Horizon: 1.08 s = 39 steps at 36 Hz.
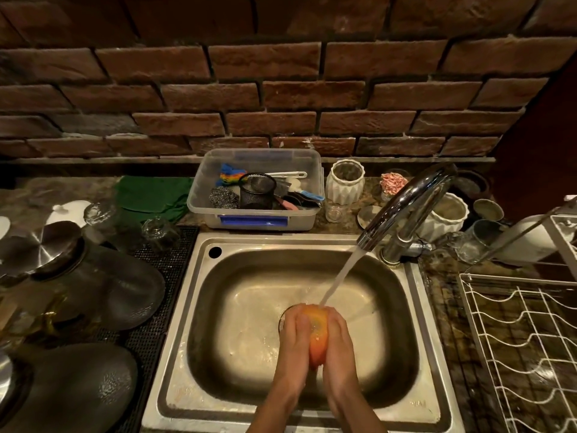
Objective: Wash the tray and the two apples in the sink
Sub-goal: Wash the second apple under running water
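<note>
An orange-red apple (pixel 318 334) is pressed between my two hands over the middle of the steel sink (pixel 199 310). My left hand (pixel 295 335) covers its left side and my right hand (pixel 338 342) covers its right side. Water (pixel 342 275) runs from the chrome tap (pixel 406 201) and lands on the top of the apple. The drain is mostly hidden under my hands. I see no second apple and no tray in the basin.
A clear plastic box (pixel 256 220) of scrubbers and brushes stands behind the sink. A white wire dish rack (pixel 524 348) is on the right. Glass lids and steel pots (pixel 93 289) crowd the left counter on a black mat. White ribbed jars (pixel 345 182) stand near the tap.
</note>
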Motion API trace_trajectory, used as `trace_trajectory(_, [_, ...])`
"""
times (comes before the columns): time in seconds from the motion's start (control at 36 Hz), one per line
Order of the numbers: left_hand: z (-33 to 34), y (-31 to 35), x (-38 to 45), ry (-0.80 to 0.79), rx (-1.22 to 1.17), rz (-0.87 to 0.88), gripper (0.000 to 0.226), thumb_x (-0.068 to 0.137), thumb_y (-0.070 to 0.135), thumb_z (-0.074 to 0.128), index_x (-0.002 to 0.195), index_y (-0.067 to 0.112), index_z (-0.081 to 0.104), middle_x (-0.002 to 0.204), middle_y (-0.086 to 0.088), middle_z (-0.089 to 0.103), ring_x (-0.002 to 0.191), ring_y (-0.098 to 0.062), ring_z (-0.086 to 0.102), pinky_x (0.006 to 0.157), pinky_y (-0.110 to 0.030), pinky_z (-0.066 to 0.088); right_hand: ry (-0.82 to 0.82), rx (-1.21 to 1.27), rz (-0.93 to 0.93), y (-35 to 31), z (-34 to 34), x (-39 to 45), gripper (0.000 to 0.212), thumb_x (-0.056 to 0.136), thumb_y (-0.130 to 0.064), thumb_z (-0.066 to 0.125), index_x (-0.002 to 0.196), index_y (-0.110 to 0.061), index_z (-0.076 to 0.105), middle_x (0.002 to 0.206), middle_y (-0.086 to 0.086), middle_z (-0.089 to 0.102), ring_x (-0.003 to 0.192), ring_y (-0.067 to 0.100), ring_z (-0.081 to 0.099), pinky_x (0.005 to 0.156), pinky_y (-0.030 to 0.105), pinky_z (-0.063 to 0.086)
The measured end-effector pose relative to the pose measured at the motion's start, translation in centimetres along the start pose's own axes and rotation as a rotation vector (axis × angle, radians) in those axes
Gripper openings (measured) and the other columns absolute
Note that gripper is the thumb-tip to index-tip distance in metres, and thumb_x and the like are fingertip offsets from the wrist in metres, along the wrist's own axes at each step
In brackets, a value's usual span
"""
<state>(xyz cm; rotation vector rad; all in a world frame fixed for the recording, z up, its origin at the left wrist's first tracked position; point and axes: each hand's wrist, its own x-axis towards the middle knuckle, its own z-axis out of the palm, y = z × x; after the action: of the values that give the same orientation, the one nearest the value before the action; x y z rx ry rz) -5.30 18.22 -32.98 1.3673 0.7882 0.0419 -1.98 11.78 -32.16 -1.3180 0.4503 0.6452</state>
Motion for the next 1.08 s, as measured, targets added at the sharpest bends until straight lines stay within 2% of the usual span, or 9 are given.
trace_trajectory(0.17, [0.0, -0.4, -0.9, 0.044, 0.158, 0.063, 0.018, 0.103, 0.047, 0.041, 0.115, 0.06, 0.042, 0.136, 0.0, 0.042, 0.116, -0.007, 0.052, 0.101, -0.039, 0.055, 0.004, 0.177, 0.145, -1.5, -0.6, -0.5, 0.033, 0.1, -0.047, 0.054, 0.113, -0.021, 0.071, 0.108, 0.014, 0.075, 0.09, 0.027, 0.073, 0.053, 0.03, 0.06])
trace_trajectory(0.31, [-0.9, 0.8, -1.7, -0.016, -0.055, 0.007, 0.027, 0.085, 0.065, 0.058, 0.108, 0.057, 0.05, 0.132, 0.004, 0.049, 0.116, -0.018, 0.058, 0.085, -0.043, 0.063, -0.096, 0.189, 0.219, -2.7, -1.6, -0.5, 0.04, 0.099, -0.049, 0.054, 0.119, -0.017, 0.07, 0.119, 0.02, 0.07, 0.104, 0.035, 0.07, 0.06, 0.042, 0.062])
trace_trajectory(0.39, [-1.2, 1.3, -2.0, -0.035, -0.198, -0.04, 0.029, 0.084, 0.057, 0.066, 0.11, 0.052, 0.055, 0.131, 0.002, 0.051, 0.114, -0.028, 0.062, 0.076, -0.051, 0.064, -0.134, 0.141, 0.173, -3.4, -1.8, -0.6, 0.034, 0.101, -0.04, 0.054, 0.119, -0.017, 0.071, 0.123, 0.019, 0.069, 0.11, 0.036, 0.069, 0.071, 0.048, 0.063])
trace_trajectory(0.53, [-1.2, 1.4, -2.2, -0.054, -0.353, -0.091, 0.034, 0.085, 0.046, 0.074, 0.115, 0.043, 0.059, 0.133, -0.005, 0.052, 0.107, -0.035, 0.07, 0.076, -0.056, 0.062, -0.158, -0.072, 0.059, -5.0, -2.2, -1.1, 0.027, 0.104, -0.034, 0.053, 0.117, -0.022, 0.073, 0.122, 0.008, 0.071, 0.11, 0.023, 0.07, 0.073, 0.034, 0.062])
trace_trajectory(0.64, [-0.9, 1.6, -2.1, -0.044, -0.359, -0.101, 0.043, 0.078, 0.046, 0.079, 0.115, 0.044, 0.058, 0.131, 0.0, 0.049, 0.107, -0.037, 0.067, 0.073, -0.056, 0.062, -0.099, -0.232, -0.059, -7.2, -4.6, -0.6, 0.022, 0.104, -0.026, 0.053, 0.116, -0.026, 0.072, 0.13, -0.003, 0.067, 0.123, 0.019, 0.06, 0.106, 0.046, 0.047])
trace_trajectory(0.72, [-0.9, 1.4, -1.7, -0.034, -0.357, -0.118, 0.047, 0.073, 0.048, 0.081, 0.114, 0.045, 0.058, 0.129, 0.002, 0.05, 0.109, -0.037, 0.064, 0.072, -0.056, 0.062, 0.01, -0.214, -0.149, -9.6, -6.7, 0.4, 0.025, 0.103, -0.018, 0.051, 0.115, -0.027, 0.071, 0.128, -0.001, 0.068, 0.118, 0.017, 0.061, 0.095, 0.037, 0.047])
trace_trajectory(0.83, [-1.1, 0.9, -1.1, -0.014, -0.366, -0.123, 0.037, 0.084, 0.04, 0.076, 0.115, 0.046, 0.056, 0.131, 0.002, 0.047, 0.111, -0.038, 0.063, 0.073, -0.057, 0.062, 0.202, -0.198, -0.279, -13.8, -8.9, 2.5, 0.041, 0.103, -0.008, 0.05, 0.14, -0.025, 0.053, 0.141, 0.008, 0.058, 0.114, 0.02, 0.06, 0.1, 0.043, 0.051])
trace_trajectory(1.0, [-1.4, 1.2, -1.1, 0.003, -0.39, -0.123, 0.035, 0.082, 0.044, 0.072, 0.114, 0.044, 0.057, 0.131, -0.002, 0.049, 0.111, -0.037, 0.063, 0.07, -0.051, 0.063, 0.33, -0.397, -0.365, -17.9, -9.4, 5.3, 0.081, 0.099, -0.004, 0.055, 0.162, -0.032, 0.012, 0.171, -0.001, 0.008, 0.154, 0.027, 0.019, 0.125, 0.054, 0.022])
trace_trajectory(1.08, [-1.5, 1.4, -1.1, 0.006, -0.379, -0.119, 0.043, 0.081, 0.047, 0.072, 0.12, 0.042, 0.054, 0.134, -0.005, 0.047, 0.111, -0.04, 0.064, 0.072, -0.052, 0.063, 0.309, -0.362, -0.32, -18.1, -9.3, 6.2, 0.082, 0.099, -0.002, 0.054, 0.162, -0.035, 0.012, 0.169, 0.004, 0.018, 0.152, 0.03, 0.027, 0.121, 0.054, 0.03])
